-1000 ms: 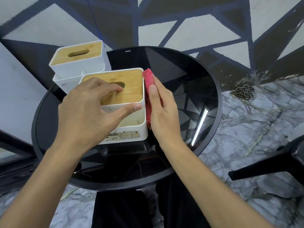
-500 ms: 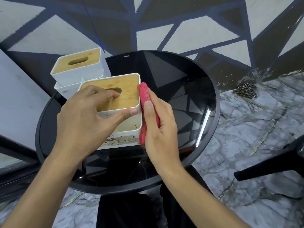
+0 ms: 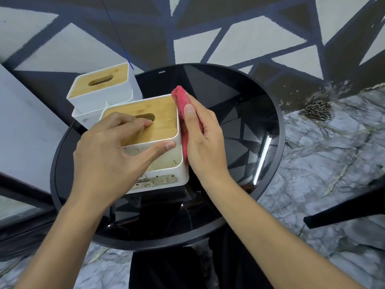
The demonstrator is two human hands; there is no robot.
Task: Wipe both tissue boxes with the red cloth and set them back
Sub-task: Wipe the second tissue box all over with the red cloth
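Note:
Two white tissue boxes with bamboo lids stand on a round black glass table (image 3: 239, 105). The near tissue box (image 3: 164, 122) sits at the table's middle left, with grime on its front face. My left hand (image 3: 116, 151) grips it from above, fingers on the lid by the slot and thumb on the front wall. My right hand (image 3: 205, 140) presses the folded red cloth (image 3: 182, 107) flat against the box's right side wall. The far tissue box (image 3: 102, 88) stands behind at the table's left rim, untouched.
A patterned wall rises just behind the table. A pile of metal chain (image 3: 316, 110) lies on the marble floor to the right, and a dark chair leg (image 3: 341, 211) juts in low on the right. A grey panel (image 3: 25, 126) stands to the left.
My right hand has slid the red cloth down and then back up along the near box's right side. My left hand has kept its hold on the box.

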